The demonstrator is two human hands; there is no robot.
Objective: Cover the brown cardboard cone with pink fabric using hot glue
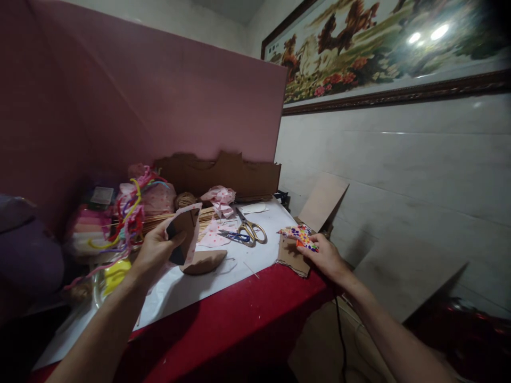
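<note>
My left hand (162,242) is closed on a cut cardboard piece (187,231) with pink dotted fabric along its edge, raised above the table. Over at the table's right corner, my right hand (323,258) pinches a scrap of colourful flower-print fabric (297,233). Under that scrap lies a torn piece of cardboard (291,258). Between my hands, gold-handled scissors (252,231) and small blue thread snips (235,236) rest beside a pink dotted fabric scrap (215,234). A curved cardboard shape (205,262) lies just below my left hand's piece.
White paper (187,292) covers part of the red tablecloth (223,319). Colourful pipe cleaners (133,213), thin sticks (159,219), a twine ball (186,200) and crumpled pink fabric (221,198) crowd the back left. A large cardboard sheet (215,175) stands behind them.
</note>
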